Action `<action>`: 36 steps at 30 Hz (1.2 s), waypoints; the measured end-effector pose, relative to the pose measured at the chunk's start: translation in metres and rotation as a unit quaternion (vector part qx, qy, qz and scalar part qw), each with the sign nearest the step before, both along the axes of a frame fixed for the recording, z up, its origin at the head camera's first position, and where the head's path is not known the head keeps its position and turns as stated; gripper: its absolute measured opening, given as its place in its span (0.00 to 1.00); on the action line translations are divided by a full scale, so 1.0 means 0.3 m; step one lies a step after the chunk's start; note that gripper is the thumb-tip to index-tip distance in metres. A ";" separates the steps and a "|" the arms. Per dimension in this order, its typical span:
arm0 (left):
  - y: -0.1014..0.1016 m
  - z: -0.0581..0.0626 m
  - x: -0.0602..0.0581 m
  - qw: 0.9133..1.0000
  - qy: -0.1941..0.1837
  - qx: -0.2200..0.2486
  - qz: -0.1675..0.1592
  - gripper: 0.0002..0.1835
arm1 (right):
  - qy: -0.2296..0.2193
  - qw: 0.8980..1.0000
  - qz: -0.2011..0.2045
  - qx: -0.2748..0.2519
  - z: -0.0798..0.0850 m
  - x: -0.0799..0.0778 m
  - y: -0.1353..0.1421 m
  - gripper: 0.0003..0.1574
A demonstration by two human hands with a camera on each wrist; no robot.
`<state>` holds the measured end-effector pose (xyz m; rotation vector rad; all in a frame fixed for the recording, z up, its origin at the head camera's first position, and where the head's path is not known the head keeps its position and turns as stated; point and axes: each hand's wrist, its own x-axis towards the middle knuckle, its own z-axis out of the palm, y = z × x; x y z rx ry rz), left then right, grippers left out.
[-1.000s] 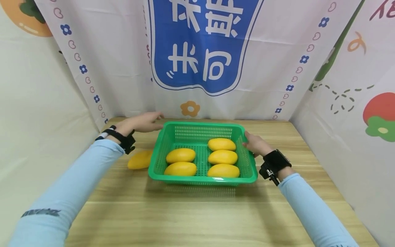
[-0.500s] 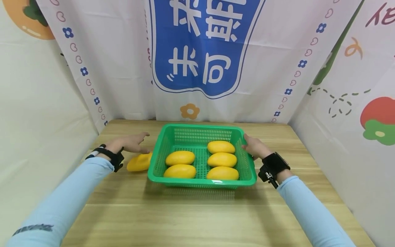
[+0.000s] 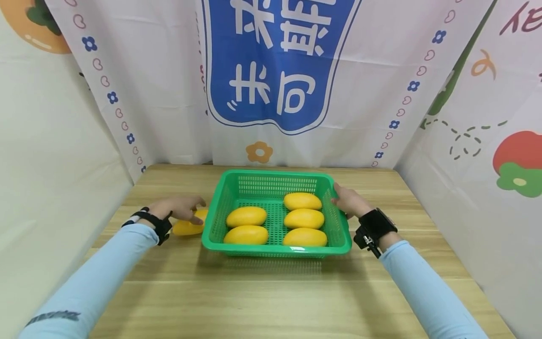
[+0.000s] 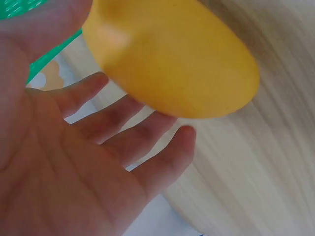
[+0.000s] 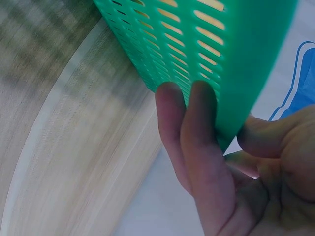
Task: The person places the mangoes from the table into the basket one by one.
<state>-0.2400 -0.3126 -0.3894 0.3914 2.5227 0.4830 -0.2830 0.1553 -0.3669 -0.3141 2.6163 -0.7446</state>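
Observation:
A green plastic basket (image 3: 277,251) with slotted walls stands on the table, holding yellow mangoes: two at its left (image 3: 246,216) and three at its right (image 3: 304,218). Outside its left wall lies another mango (image 4: 177,59), partly covered by my left hand (image 3: 178,207) in the head view. The left wrist view shows that hand's spread fingers right at the mango's edge, with the thumb across from them. My right hand (image 3: 351,200) grips the basket's right rim, thumb on one side and fingers (image 5: 199,128) against the outside of the slotted wall.
The wooden table (image 3: 271,301) is bounded by a white printed cloth (image 3: 169,117) at the back and more cloth at both sides. Black camera straps (image 3: 377,226) sit on the wrists, beyond light blue sleeves (image 3: 427,287).
My left hand has come down and toward me from behind the basket's left corner to the loose mango. My right hand has stayed on the rim, and the basket has not visibly moved.

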 end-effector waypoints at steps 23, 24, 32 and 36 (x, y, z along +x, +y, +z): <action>-0.034 0.055 0.032 0.999 0.003 0.004 0.043 0.35 | 0.004 1.000 0.000 0.006 -0.006 0.000 0.001 0.41; -0.039 0.062 0.033 0.999 0.011 0.002 0.039 0.35 | 0.003 1.000 0.001 0.006 -0.006 0.000 0.001 0.41; -0.055 0.136 0.032 0.997 0.065 -0.003 0.037 0.33 | -0.002 1.000 0.000 0.002 0.002 0.002 -0.002 0.41; -0.046 0.176 0.030 0.995 0.098 -0.021 0.024 0.34 | -0.010 1.000 -0.003 -0.002 0.002 0.003 -0.003 0.41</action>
